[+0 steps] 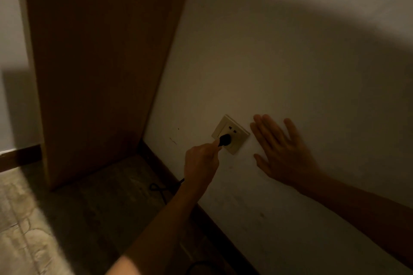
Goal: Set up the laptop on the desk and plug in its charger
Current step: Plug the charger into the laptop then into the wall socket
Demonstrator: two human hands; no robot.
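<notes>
1. Dim wall carried a socket plate (beside a wooden panel).
2. Left hand pinched the black plug at the socket.
3. Right hand lay flat, fingers spread, on the wall.

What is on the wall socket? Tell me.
A black plug sits on the wall socket, pinched by the left hand. Two upper slots stay bare; the plug hides its prongs.
</notes>
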